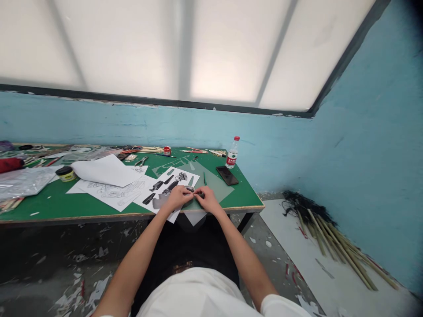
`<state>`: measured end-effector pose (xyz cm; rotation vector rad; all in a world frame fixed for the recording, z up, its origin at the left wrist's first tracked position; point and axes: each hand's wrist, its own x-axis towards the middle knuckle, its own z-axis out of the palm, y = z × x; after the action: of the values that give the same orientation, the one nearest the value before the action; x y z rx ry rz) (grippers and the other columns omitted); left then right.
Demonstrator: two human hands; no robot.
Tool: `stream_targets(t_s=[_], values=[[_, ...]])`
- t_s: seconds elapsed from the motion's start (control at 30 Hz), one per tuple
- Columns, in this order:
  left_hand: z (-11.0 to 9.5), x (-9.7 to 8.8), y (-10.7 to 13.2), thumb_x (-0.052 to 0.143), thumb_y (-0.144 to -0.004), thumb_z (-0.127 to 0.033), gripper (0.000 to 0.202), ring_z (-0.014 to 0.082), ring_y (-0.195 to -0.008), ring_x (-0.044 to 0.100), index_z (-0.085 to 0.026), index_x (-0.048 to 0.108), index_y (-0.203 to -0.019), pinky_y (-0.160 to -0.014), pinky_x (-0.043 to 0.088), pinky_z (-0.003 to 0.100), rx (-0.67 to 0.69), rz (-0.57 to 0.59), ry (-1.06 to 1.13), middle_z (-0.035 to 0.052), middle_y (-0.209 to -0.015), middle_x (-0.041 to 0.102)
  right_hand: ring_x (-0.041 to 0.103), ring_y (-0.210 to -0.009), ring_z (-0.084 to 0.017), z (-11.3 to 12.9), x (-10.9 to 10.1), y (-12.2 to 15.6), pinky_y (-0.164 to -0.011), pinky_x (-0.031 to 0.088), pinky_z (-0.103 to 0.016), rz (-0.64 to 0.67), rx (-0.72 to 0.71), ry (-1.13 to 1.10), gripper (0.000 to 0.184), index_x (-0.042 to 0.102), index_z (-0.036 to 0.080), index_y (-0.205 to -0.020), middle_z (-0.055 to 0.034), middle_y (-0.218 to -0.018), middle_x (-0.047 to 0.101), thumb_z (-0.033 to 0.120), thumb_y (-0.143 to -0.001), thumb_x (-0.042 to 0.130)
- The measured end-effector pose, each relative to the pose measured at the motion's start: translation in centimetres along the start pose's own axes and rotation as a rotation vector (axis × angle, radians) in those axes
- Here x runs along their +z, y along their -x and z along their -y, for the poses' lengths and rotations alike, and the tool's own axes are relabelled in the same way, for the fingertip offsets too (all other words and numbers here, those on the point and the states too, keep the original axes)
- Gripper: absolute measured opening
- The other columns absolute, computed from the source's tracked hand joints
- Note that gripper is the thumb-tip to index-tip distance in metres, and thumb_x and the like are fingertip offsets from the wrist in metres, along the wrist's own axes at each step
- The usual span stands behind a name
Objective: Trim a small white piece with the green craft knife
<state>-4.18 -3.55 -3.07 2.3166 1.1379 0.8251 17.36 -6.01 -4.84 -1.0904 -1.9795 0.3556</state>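
— What are those hands holding over there?

— A small dark piece (193,190), too tiny from here to say what it is. The left hand (178,197) is curling its fingers round one end, and the right hand (206,199) is pinching the other end with its fingertips. Neither hand is lying slack.

— Why so close to the edge?

— I'm guessing that it is for comfort. The person is sitting right up against the green table (244,196), and both forearms are reaching straight out from the lap, so the near edge is where the hands are meeting. The piece is sitting between the two hands, just above the printed sheet (175,176) with the black shapes on it, and it is touching both sets of fingers.

— And the rest?

— It looks pushed out of the way, I'd say. The phone (227,175) is lying on a translucent sheet (218,187) beyond the right hand, a green pen (204,178) is resting near it, and the water bottle (232,153) is standing upright by the wall (well clear of any elbow). The pliers (141,161) are lying farther back on the left. On the floor to the right, bamboo sticks (343,251) are lying in a loose heap.
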Motion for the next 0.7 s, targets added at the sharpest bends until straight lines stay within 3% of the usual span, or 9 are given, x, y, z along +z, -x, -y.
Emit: stream_targets(t_s=[0.7], values=[[0.6,-0.1,-0.1,0.072,-0.102,-0.042,0.037,0.0244,-0.105,0.072,-0.016,0.069,-0.127,-0.087,0.065,0.041,-0.123,-0.016,0.212,0.0084,-0.127,0.071,0.069,-0.104,-0.021,2.2,-0.4,0.4,-0.096,0.059,-0.043,-0.022,-0.109,0.003,0.026,0.069,0.018,-0.111,-0.0054,-0.109,0.071,0.042,-0.108,0.063]])
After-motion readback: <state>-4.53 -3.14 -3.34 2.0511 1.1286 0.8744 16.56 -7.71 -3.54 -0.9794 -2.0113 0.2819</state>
